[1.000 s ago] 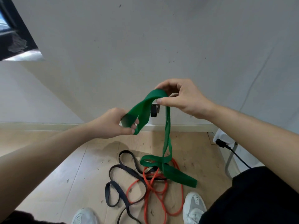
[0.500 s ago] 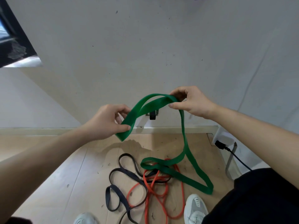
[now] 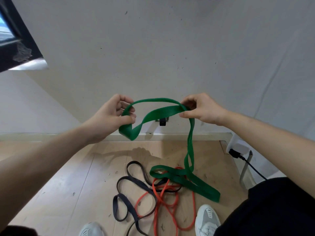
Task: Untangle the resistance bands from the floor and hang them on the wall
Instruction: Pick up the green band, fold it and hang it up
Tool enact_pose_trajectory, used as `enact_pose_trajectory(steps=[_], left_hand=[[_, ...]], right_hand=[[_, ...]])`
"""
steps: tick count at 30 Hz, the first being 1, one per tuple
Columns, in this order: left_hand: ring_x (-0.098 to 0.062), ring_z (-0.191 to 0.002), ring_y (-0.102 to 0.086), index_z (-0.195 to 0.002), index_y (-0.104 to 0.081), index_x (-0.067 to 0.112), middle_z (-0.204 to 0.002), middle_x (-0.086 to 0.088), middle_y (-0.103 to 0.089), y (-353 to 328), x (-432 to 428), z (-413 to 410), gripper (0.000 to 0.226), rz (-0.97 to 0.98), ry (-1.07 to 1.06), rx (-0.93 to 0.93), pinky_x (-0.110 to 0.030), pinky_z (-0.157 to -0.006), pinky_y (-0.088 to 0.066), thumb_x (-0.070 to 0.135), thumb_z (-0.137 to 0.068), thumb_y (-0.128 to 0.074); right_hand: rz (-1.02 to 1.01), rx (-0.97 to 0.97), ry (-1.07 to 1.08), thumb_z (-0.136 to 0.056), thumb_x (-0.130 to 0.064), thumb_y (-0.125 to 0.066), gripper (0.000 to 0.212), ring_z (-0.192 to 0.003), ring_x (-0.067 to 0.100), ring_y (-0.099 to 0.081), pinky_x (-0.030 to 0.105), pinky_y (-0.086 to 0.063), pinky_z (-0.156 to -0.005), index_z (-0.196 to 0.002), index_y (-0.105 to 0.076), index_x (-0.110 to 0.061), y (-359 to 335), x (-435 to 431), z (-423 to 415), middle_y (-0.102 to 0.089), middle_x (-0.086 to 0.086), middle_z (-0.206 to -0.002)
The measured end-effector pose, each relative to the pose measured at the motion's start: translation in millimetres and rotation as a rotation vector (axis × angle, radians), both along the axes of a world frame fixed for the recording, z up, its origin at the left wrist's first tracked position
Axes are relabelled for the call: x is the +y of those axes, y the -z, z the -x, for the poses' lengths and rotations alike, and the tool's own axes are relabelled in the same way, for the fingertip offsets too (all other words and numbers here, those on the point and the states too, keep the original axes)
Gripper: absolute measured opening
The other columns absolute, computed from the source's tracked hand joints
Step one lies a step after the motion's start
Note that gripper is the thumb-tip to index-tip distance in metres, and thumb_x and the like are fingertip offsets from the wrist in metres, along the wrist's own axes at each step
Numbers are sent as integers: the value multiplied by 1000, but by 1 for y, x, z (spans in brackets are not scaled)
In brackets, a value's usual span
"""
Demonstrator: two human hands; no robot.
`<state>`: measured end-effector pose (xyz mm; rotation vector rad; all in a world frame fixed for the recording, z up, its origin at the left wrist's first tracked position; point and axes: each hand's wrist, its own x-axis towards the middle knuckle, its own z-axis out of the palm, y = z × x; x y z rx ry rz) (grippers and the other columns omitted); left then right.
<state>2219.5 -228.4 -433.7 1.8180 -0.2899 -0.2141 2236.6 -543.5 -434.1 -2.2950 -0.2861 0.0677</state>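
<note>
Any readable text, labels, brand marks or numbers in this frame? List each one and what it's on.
None can be read.
The flat green resistance band, narrow black band and thin orange band show no print.
The white wall adapter looks blank.
Any marking on the white and grey shoe or the small black wall hook is too small to tell.
</note>
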Motion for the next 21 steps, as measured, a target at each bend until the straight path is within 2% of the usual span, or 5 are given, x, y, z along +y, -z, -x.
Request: enact_pose_trajectory(steps=[5, 10, 13, 16, 21], left_hand=[[-32, -112, -69, -126, -59, 11, -119, -12, -69, -7, 7, 1, 45, 246, 130, 186, -52, -103, -52, 7, -82, -57], [-29, -124, -65, -139, -56, 11, -139, -6, -64, -13, 11, 2, 51, 233, 268, 135, -38, -94, -55, -2, -90, -54], [-33, -125, -64, -142, -51, 11, -146, -4, -57, -14, 9, 5, 62, 235, 327, 104, -44, -92, -60, -5, -84, -59], [-32, -121, -66, -141, -55, 14, -142, -4, -58, -13, 6, 7, 67, 179, 289, 28, -50, -95, -58, -11, -81, -72], [-11, -88, -66, -128, -66, 26, -114, 10, -71, -12, 3, 8, 60, -48, 174, -133, -25, -84, -57, -5, -79, -79]], right_hand=[[-1, 10, 22, -83, -17, -81, 20, -91, 24, -71, 27, -59, -81, -101, -73, -12, -2, -3, 1, -75, 6, -94], [36, 16, 40, -82, -20, -82, 23, -91, 21, -71, 35, -59, -87, -103, -73, -14, -1, -6, 0, -75, 3, -96], [42, 8, 44, -82, -20, -82, 23, -90, 21, -71, 35, -59, -86, -103, -74, -13, -2, -6, 1, -75, 2, -94], [48, -3, 40, -83, -21, -81, 21, -88, 20, -71, 30, -59, -82, -101, -74, -12, -3, -5, 2, -75, 2, -91], [41, -16, 45, -84, -22, -80, 18, -86, 22, -71, 33, -58, -84, -98, -75, -13, -4, -5, 3, -75, 3, -90]])
